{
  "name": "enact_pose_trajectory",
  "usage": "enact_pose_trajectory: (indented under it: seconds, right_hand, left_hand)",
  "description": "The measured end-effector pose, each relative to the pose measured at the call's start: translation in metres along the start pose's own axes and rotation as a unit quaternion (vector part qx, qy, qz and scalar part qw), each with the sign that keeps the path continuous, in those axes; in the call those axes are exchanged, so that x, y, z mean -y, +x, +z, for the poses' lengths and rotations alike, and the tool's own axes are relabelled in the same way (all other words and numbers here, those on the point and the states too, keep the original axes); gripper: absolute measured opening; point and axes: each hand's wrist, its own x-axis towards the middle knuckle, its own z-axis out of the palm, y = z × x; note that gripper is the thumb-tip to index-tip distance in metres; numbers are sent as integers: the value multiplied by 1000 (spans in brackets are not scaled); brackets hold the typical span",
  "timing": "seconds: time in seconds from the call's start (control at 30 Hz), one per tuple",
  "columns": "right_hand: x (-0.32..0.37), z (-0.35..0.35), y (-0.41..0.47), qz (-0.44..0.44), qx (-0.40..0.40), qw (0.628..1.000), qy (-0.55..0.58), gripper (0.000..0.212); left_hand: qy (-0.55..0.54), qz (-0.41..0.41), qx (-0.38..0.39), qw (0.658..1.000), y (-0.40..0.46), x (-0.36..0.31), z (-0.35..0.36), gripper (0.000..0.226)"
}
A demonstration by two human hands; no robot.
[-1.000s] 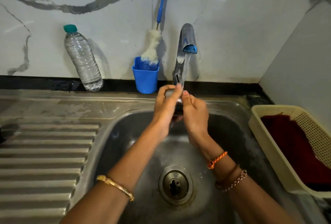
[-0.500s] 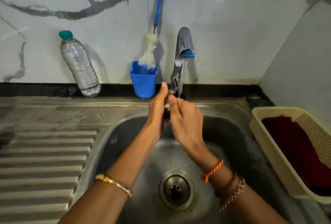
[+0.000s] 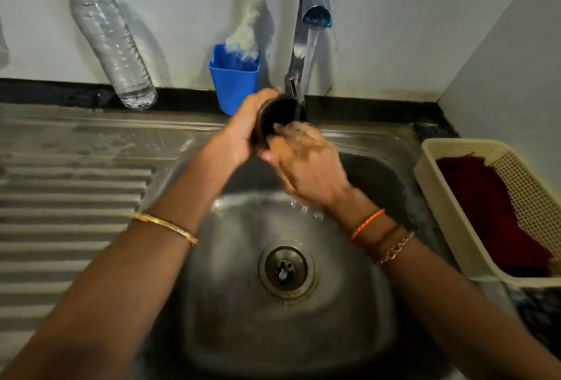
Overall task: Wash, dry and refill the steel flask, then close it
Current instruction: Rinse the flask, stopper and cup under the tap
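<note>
**Rinsing under the tap, mouth towards me**

Head view: my left hand [image 3: 243,133] is curled round a dark, round steel flask part [image 3: 277,120], gripping it from its left side. It is up at the back rim of the stainless steel sink [image 3: 230,258], right under the chrome tap [image 3: 314,0], whose stream falls on its right edge. I see only a dark round opening turned towards me; whether this is the flask body or its cap I cannot tell. So the long axis, as far as I can judge, runs from me towards the wall, tilted up.

My right hand [image 3: 306,164] lies just below and in front of the opening, touching its lower rim. It is blurred and wet; the fingers look fairly straight, rubbing rather than gripping.

The right hand is the nearer one to the mouth, so I judge it works the rim next, while the left keeps the opening under the water. Washing is underway; drying, refilling and closing remain.
</note>
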Motion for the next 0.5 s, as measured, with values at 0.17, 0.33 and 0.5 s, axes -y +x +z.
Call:
enact_pose_trajectory:
  seconds: [0.17,0.33,0.5]
  right_hand:
    - [-26,-4,-10,-70,113,983,-127,61]
    - [14,-16,1,194,125,969,88,67]
    - [17,-20,9,294,147,890,316,75]
  left_hand:
    - [131,-81,8,988,4,4,-13,33]
    - [-115,58,4,992,11,17,4,22]
    - [-75,119,-25,990,5,17,11,22]
